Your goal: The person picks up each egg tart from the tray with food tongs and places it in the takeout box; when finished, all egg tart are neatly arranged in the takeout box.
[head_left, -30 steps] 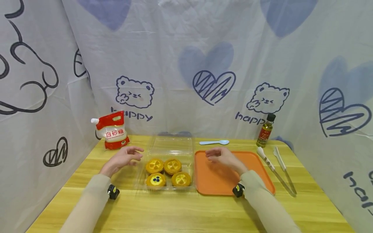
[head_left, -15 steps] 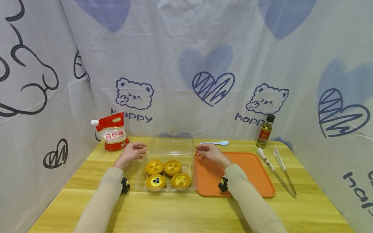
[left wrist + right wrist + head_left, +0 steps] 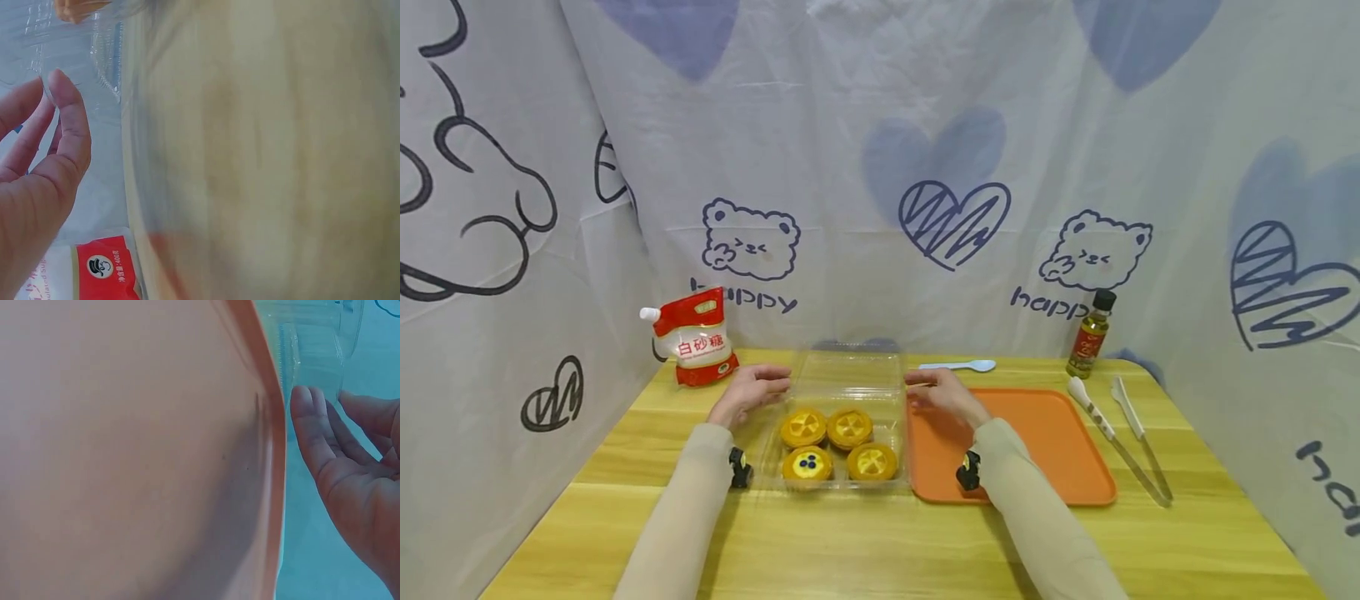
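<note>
A clear plastic clamshell container stands open on the table, its lid tilted back at the rear. Inside sit several egg tarts, one topped with dark berries. My left hand is at the lid's left side; in the left wrist view its thumb and fingertips come close together right at the lid's edge. On the opposite side my right hand reaches over the tray's back left corner. The right wrist view has its thumb and fingers apart, with the tips right at the lid's end.
An orange tray lies to the right of the container. Tongs lie beyond it, near an oil bottle. A pale blue spoon lies behind the tray. A sugar bag stands at back left, before a hanging cloth.
Both hands have moved inward, the left one rightward and the right one leftward, to the two sides of the lid. The container, tarts and tray keep their places.
</note>
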The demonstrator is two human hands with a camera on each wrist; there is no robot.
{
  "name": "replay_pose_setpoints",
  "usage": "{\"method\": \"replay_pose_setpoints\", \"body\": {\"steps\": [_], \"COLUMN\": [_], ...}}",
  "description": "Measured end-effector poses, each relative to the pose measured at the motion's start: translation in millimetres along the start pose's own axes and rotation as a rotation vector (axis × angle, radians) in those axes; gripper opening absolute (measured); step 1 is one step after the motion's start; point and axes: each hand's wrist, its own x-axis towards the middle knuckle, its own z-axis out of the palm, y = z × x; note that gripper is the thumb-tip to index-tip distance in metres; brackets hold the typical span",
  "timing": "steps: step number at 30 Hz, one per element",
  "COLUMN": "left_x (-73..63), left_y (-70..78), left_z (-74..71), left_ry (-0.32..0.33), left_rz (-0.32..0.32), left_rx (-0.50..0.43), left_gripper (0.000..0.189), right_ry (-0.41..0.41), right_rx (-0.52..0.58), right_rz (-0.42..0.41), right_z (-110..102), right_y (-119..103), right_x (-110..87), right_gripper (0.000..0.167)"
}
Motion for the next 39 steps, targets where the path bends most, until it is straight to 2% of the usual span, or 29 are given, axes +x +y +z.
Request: {"method": "replay_pose_setpoints", "body": {"steps": [6,12,15,19,27,30,35,39], "left_x": [0.9,0.4,-1.0,-2.1,-4.7,-7.2,-13.0,-16.5], "left_y": [2.7,7.7,9.4,10.2,11.7,13.1,14.1,14.7], "left_z": [1.3,1.0,0.3,-0.5,-2.2,-2.2,-2.6,-4.5], "left_ry": [0.026,0.076,0.103,0.109,0.114,0.123,0.160,0.182], "left_rz": [0.019,0.052,0.085,0.132,0.172,0.181,0.201,0.211], "left_rx": [-0.071,-0.115,-0.124,-0.125,-0.079,-0.060,0.070,0.162], "left_gripper": [0.046,0.052,0.056,0.057,0.048,0.044,0.035,0.033], "right_ry": [0.043,0.183,0.247,0.293,0.333,0.340,0.331,0.314], "right_rx": [-0.033,-0.079,-0.046,0.032,0.056,0.073,0.040,0.011], "right_rz": [-0.002,-0.042,-0.072,-0.099,-0.154,-0.158,-0.151,-0.147], "right_z": [3,8,10,12,13,13,12,11], "right_y": [-3,-5,-8,-11,-10,-12,-11,-11], "right_x": [0.7,3.3,4.5,5.5,6.5,6.2,5.1,2.7], "right_gripper": [0.040,0.032,0.029,0.025,0.016,0.019,0.031,0.026]}}
